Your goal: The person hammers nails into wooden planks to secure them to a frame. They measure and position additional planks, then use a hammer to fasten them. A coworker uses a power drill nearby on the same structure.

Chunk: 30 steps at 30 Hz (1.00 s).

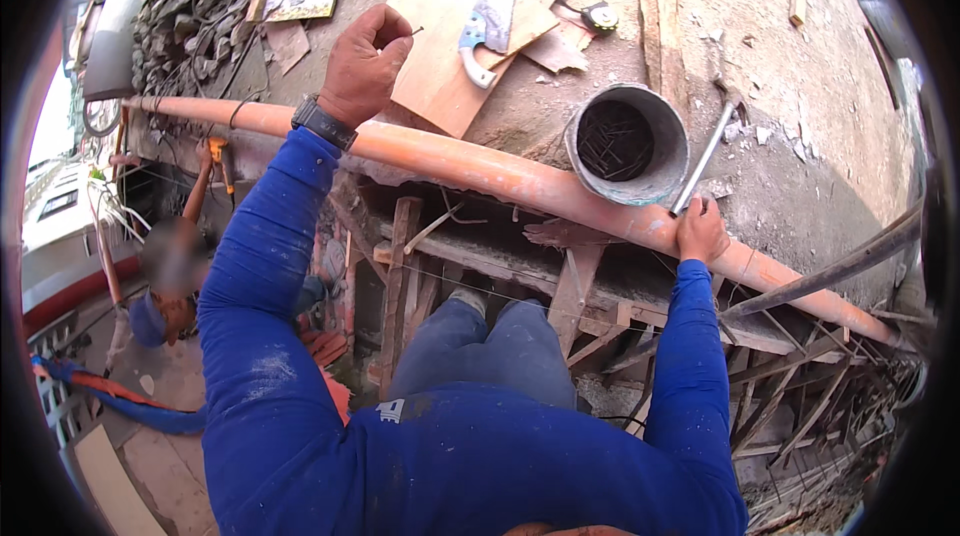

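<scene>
My left hand (360,66) is raised over the orange pipe (450,156), thumb and forefinger pinching a thin nail (417,31). A dark watch is on that wrist. At the right, my right hand (702,233) rests by the pipe, its fingers closed around the lower end of a hammer (708,158). The hammer's metal shaft points away from me, with its head on the concrete. Beside it stands a round grey bucket (672,151) with a pile of nails (612,141) inside.
A handsaw (484,34) lies on plywood (430,86), near a tape measure (600,17). Broken stones (190,16) are heaped at the far left. Below left, another person holds a yellow drill (222,161). Wooden props (400,286) stand under the slab edge, and a slanting pole (830,271) crosses at right.
</scene>
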Available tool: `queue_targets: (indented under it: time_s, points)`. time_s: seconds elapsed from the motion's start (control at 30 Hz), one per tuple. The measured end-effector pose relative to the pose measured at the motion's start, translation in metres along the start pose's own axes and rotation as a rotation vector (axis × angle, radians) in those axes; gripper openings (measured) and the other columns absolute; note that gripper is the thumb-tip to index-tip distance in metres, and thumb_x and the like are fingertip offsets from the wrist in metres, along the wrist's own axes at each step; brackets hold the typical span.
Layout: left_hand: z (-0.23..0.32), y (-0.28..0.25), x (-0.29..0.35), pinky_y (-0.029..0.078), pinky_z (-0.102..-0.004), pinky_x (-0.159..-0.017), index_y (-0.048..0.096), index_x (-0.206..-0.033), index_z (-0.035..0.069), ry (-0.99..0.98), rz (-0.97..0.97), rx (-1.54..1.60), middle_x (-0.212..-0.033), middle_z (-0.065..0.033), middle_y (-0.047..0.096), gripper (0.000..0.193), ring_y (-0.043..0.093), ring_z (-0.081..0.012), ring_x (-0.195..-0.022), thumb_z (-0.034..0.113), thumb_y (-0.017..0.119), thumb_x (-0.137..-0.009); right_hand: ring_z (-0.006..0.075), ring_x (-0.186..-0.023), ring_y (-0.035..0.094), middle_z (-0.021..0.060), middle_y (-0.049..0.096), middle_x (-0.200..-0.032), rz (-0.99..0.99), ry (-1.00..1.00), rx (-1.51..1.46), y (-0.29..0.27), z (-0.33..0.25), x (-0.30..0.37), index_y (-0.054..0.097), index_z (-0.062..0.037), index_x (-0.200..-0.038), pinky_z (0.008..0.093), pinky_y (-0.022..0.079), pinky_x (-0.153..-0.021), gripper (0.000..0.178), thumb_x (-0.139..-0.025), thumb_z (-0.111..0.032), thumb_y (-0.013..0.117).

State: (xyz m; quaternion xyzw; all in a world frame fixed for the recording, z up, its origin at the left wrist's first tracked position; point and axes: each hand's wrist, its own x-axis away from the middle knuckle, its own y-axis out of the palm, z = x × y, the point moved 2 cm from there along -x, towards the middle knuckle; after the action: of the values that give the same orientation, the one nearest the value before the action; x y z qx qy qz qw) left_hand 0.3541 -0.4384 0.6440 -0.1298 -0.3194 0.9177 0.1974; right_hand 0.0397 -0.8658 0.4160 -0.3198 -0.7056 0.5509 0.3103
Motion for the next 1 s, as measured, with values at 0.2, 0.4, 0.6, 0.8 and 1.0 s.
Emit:
queue_targets:
  time_s: [0.2, 0.4, 0.6, 0.8, 1.0]
  points:
    - [-0.042, -0.133, 0.266, 0.049, -0.0261, -0.07, 0.066, -0.113, 0.0, -0.463, 0.246, 0.012, -0.084, -0.0018, 0.062, 0.022, 0.056, -0.0081, -0.074, 0.0, 0.052, -0.097, 0.0219, -0.069, 0.066, 0.0105, 0.068, -0.092, -0.636, 0.381, -1.134, 0.057, -0.019, -0.073, 0.06, -0.0037, -0.112, 0.039, 0.055, -0.058, 0.026, -0.1, -0.026, 0.063]
    - [-0.063, -0.131, 0.455, 0.051, -0.0273, -0.072, 0.065, -0.119, -0.001, -0.821, 0.363, 0.119, -0.087, -0.0031, 0.063, 0.027, 0.06, -0.0097, -0.076, 0.002, 0.051, -0.096, 0.0069, -0.051, 0.047, -0.0046, 0.052, -0.067, -0.61, 0.446, -1.196, -0.017, -0.049, -0.079, 0.055, -0.0129, -0.088, 0.0232, 0.042, -0.047, 0.011, -0.099, -0.012, 0.057]
    - [-0.14, -0.098, 0.574, 0.055, -0.0289, -0.073, 0.063, -0.118, -0.001, -1.08, 0.41, 0.204, -0.091, -0.0049, 0.067, 0.023, 0.067, -0.0123, -0.078, 0.002, 0.052, -0.098, 0.0085, -0.056, 0.048, 0.0002, 0.052, -0.074, -0.498, 0.088, -1.13, -0.104, -0.09, -0.008, 0.058, -0.0035, -0.106, 0.0226, 0.042, -0.049, 0.01, -0.1, -0.012, 0.057]
    - [-0.227, -0.054, 0.634, 0.055, -0.0308, -0.064, 0.061, -0.109, 0.0, -1.231, 0.605, 0.415, -0.085, -0.0064, 0.065, 0.015, 0.065, -0.0133, -0.072, 0.001, 0.05, -0.099, 0.0102, -0.059, 0.051, 0.0029, 0.051, -0.075, -0.2, -0.365, -0.961, -0.179, -0.207, 0.166, 0.05, -0.0004, -0.115, 0.0244, 0.044, -0.054, 0.02, -0.099, -0.008, 0.057]
    - [-0.3, -0.015, 0.653, 0.054, -0.0334, -0.056, 0.057, -0.108, 0.003, -1.34, 0.852, 0.706, -0.083, -0.0077, 0.062, 0.011, 0.063, -0.0153, -0.066, 0.003, 0.049, -0.101, 0.0079, -0.052, 0.047, 0.0019, 0.051, -0.074, -0.603, -0.602, -0.907, -0.193, -0.305, 0.283, 0.049, -0.0015, -0.116, 0.0213, 0.039, -0.047, 0.024, -0.102, -0.017, 0.061]
